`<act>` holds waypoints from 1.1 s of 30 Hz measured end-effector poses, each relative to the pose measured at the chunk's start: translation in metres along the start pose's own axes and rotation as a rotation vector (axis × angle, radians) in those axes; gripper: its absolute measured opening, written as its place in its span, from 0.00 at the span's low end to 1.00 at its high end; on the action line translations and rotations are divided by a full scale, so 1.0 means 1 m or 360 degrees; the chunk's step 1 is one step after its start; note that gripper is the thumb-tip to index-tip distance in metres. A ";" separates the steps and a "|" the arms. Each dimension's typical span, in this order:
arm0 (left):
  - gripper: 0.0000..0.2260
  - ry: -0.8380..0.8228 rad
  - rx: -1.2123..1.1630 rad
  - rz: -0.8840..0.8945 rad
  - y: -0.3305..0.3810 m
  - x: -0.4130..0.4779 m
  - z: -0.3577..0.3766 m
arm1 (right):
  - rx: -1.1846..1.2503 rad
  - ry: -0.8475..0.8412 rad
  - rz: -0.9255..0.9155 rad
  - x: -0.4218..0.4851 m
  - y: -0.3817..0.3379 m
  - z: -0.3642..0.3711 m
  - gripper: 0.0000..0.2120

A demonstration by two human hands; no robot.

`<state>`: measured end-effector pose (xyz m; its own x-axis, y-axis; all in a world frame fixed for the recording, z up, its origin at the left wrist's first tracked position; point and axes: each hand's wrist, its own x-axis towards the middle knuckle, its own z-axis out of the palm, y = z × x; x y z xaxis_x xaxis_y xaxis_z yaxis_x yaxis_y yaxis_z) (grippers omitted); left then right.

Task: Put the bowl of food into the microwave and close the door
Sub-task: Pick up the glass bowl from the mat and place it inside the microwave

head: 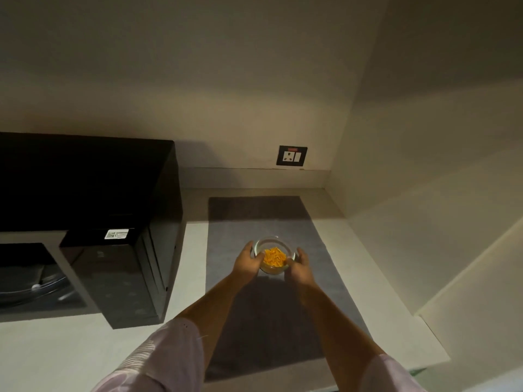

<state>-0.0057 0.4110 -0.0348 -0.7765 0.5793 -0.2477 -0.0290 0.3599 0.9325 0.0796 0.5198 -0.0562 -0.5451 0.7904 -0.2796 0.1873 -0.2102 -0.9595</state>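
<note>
At the far left I see the microwave (85, 193), black, sitting on the counter (56, 349) with its cavity showing at the left edge and its door (124, 278) swung open toward me, standing edge-on just right of the opening. A white sticker (116, 234) sits on the door's top edge.

Moving right, a grey mat (268, 222) covers the counter, and my two arms reach out over it. My left hand (249, 263) cups the left side of the bowl (274, 254), fingers (246, 248) curled around the glass wall with the thumb at the near rim. The bowl is round and clear, upright, mouth up, so it has no long axis to speak of; orange strips of food (274, 257) fill it. I cannot tell whether it rests on the mat or is just lifted. My right hand (301, 265) wraps the bowl's right side the same way. Both hands grip the bowl between them.

Further right, on the back wall, is a socket plate (291, 155).
</note>
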 end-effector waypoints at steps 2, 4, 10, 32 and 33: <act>0.24 -0.0018 0.0005 -0.0044 -0.004 0.008 0.003 | 0.0044 -0.0041 0.0032 0.006 0.002 -0.001 0.27; 0.21 -0.0040 -0.0021 -0.0058 -0.008 0.014 0.008 | 0.0027 -0.0126 0.0010 0.009 0.004 -0.005 0.21; 0.27 0.0049 -0.0292 -0.0250 -0.004 0.019 0.017 | 0.0159 -0.0200 -0.0135 0.010 0.010 -0.012 0.14; 0.18 -0.0248 -0.0144 -0.0198 -0.027 -0.062 -0.059 | -0.0212 -0.0342 0.0272 -0.044 0.006 0.005 0.08; 0.17 -0.0276 -0.0133 -0.0197 -0.030 -0.068 -0.066 | -0.0233 -0.0372 0.0288 -0.050 0.008 0.007 0.09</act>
<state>0.0065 0.3127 -0.0291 -0.6443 0.6541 -0.3964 -0.1751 0.3784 0.9089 0.1024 0.4741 -0.0496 -0.6618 0.5909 -0.4614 0.4043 -0.2369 -0.8834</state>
